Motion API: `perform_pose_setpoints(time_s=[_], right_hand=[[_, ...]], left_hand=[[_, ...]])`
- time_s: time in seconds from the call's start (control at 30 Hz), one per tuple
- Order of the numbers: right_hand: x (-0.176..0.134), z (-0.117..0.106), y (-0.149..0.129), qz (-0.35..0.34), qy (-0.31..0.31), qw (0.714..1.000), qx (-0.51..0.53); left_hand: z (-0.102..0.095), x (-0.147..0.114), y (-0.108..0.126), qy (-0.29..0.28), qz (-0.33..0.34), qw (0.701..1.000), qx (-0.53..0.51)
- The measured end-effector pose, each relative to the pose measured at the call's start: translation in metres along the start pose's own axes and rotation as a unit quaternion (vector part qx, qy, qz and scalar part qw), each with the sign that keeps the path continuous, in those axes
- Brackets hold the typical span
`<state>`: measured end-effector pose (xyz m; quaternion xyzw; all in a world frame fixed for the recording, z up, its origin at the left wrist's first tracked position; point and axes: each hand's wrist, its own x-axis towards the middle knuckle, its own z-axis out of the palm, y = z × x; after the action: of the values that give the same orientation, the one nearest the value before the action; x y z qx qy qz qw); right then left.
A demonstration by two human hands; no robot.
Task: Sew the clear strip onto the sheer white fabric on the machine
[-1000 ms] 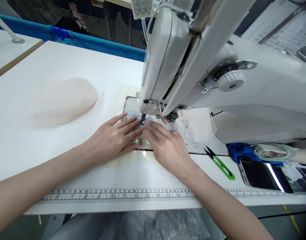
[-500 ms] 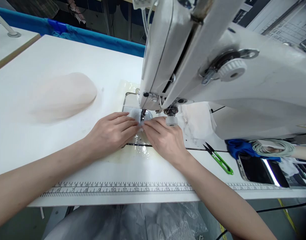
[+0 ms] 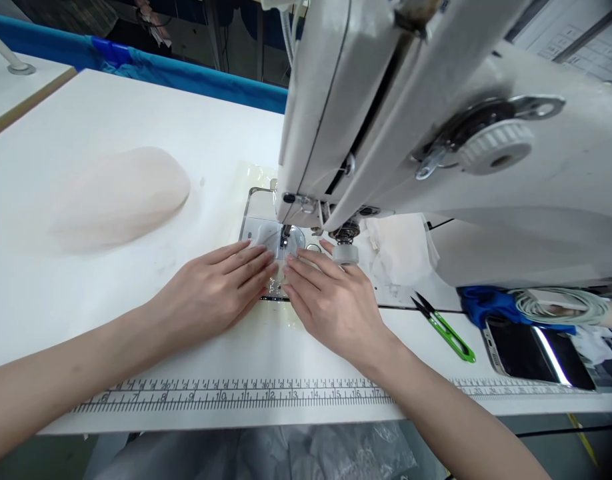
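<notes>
My left hand (image 3: 221, 283) lies flat to the left of the presser foot (image 3: 285, 237) of a white sewing machine (image 3: 331, 120). Its fingers are stretched out, with the tips on a thin, see-through whitish piece (image 3: 267, 233), probably sheer fabric, over the needle plate. Opposite it, my right hand (image 3: 336, 293) rests with fingers extended and slightly apart, just right of and in front of the foot. Whatever lies under the fingertips is mostly covered.
A pale sheer oval of cloth (image 3: 126, 197) lies on the left of the white table. Whitish fabric (image 3: 399, 247) sits under the machine arm. Green thread snips (image 3: 446, 330), a phone (image 3: 539, 353) and blue cloth (image 3: 481, 307) are at right. A ruler strip (image 3: 256, 393) runs along the front edge.
My right hand's fingers have spread and flattened, and both hands sit slightly lower, nearer me. The camera view has shifted a little, so the machine looks larger.
</notes>
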<state>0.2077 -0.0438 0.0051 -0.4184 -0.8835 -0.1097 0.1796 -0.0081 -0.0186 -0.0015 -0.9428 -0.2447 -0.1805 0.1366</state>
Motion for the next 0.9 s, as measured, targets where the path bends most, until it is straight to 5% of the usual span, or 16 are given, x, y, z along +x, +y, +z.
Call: perform_pose_setpoints(time_s=[0.9], right_hand=[[0.0012,0.0004,0.0009,0.009,-0.009,1.0,-0.026]], left_hand=[[0.005,0.0033,-0.0046,-0.014,-0.001,1.0,0.006]])
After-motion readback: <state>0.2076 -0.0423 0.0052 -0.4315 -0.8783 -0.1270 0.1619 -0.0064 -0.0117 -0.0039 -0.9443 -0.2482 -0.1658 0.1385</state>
